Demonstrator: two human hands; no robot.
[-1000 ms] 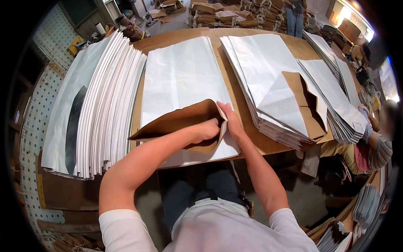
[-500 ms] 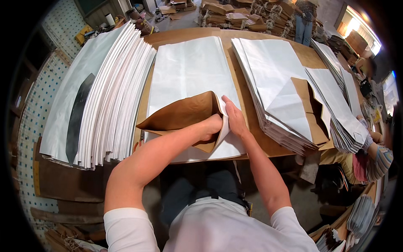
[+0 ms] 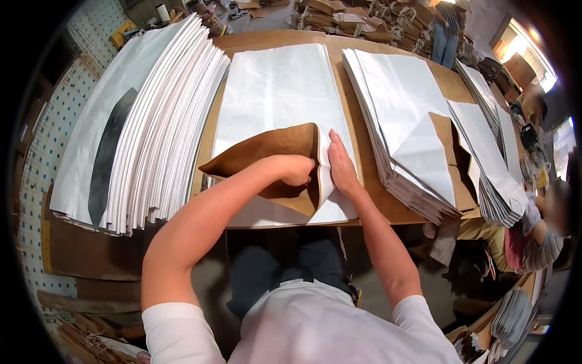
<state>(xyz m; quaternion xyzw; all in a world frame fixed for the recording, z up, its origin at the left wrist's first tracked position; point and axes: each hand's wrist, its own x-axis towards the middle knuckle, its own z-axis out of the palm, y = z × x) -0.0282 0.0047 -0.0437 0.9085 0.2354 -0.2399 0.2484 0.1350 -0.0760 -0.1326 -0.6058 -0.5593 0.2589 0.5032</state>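
Observation:
A large white paper bag with a brown lining (image 3: 273, 138) lies on a stack of white bags (image 3: 276, 85) in front of me, its mouth spread wide. My left hand (image 3: 296, 170) reaches inside the mouth, its fingers curled into a fist against the inner right wall. Nothing shows in that fist. On the outside of the same wall rests my right hand (image 3: 344, 165), flat with its fingers stretched out. The bag's side stands between the two hands. The lower part of the opening is partly hidden by my left forearm.
A tall fanned pile of white bags (image 3: 176, 127) stands at left with a dark strip (image 3: 112, 158) on it. At right, another stack (image 3: 394, 103) carries a bag with an opened brown end (image 3: 458, 161). People are at the far right and at the back, near brown bundles (image 3: 364, 21).
My left fist has shifted slightly up and left inside the bag mouth. My right hand has moved slightly right and flattened along the bag's outer side. The view has tilted a little.

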